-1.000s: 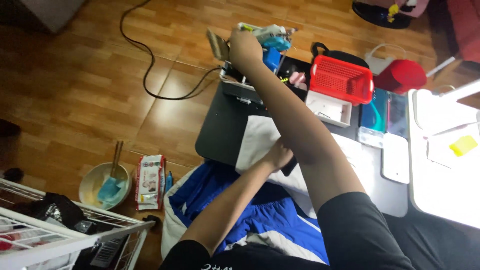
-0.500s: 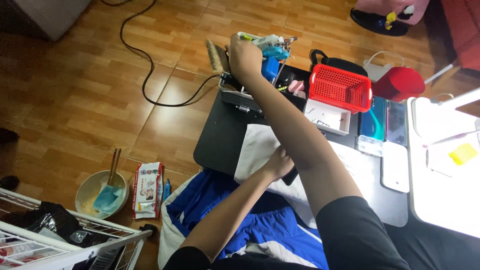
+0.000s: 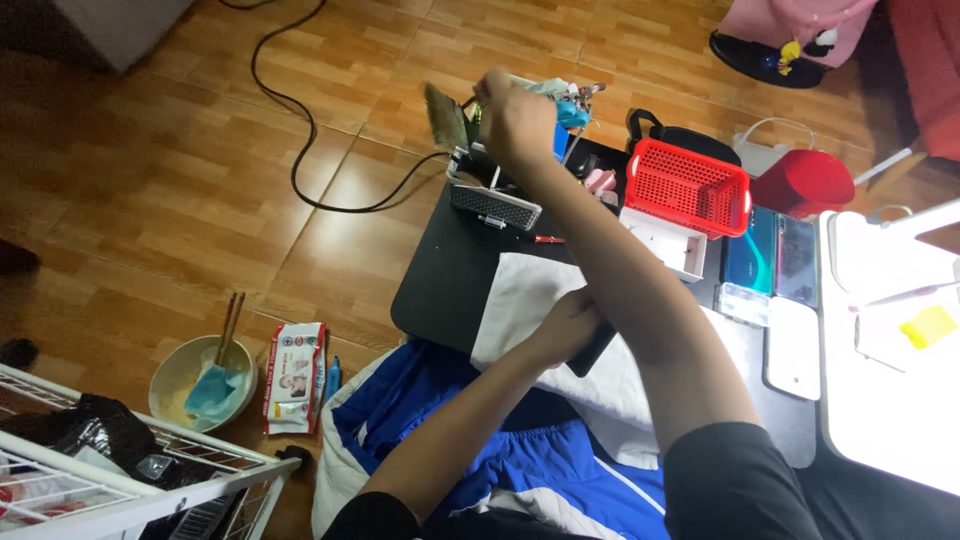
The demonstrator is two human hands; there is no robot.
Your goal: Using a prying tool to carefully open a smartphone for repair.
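Left hand [image 3: 563, 325] grips a flat dark phone [image 3: 590, 350] on the low black table [image 3: 440, 285]; right hand [image 3: 515, 120], fingers curled, perhaps holding something, reaches beyond its far edge.

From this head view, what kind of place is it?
Probably a home floor workspace for small-electronics repair, not a shop. A low black table stands on brown floor tiles and carries phones and a red basket. A bowl with chopsticks sits on the floor.
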